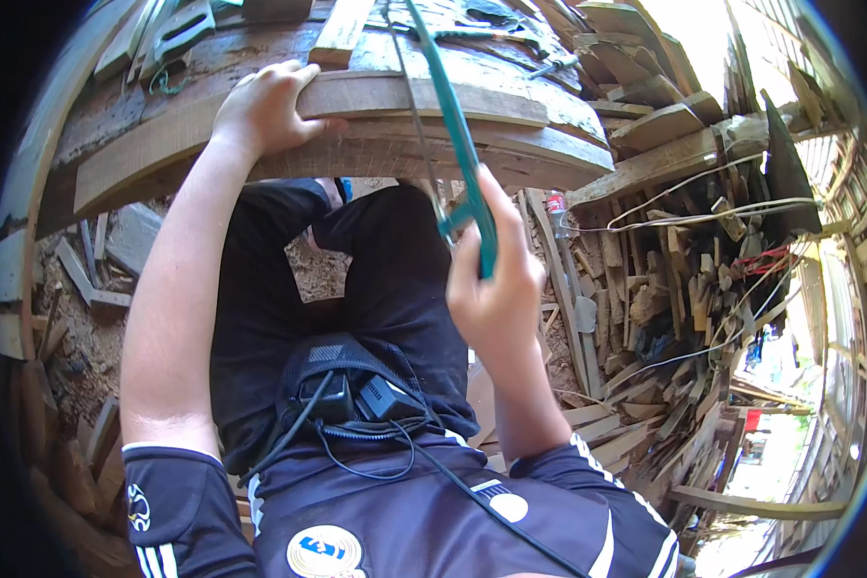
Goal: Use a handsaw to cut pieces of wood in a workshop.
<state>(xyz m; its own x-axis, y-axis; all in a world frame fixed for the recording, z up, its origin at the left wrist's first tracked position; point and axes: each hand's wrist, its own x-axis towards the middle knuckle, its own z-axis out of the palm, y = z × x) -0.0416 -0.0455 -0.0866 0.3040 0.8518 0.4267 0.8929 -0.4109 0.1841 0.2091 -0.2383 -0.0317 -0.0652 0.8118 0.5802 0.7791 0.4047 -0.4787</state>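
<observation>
A long wooden board (366,94) lies along the near edge of a worn wooden workbench (511,166). My left hand (268,108) is closed on the board, with its fingers over the top and the thumb stretched along the near side. My right hand (496,275) grips the near end of a green-framed bow saw (448,96), to the right of my left hand. Its thin blade passes across the board and points away from me. The saw's far end reaches the picture's top edge. How deep the blade sits in the wood, I cannot tell.
A wood block (342,34) and a dark-handled tool (491,34) lie farther back on the bench. Wood offcuts (660,385) are heaped at the right, below a pale cord (713,207). A mesh pouch with electronic devices (356,390) rests at my waist.
</observation>
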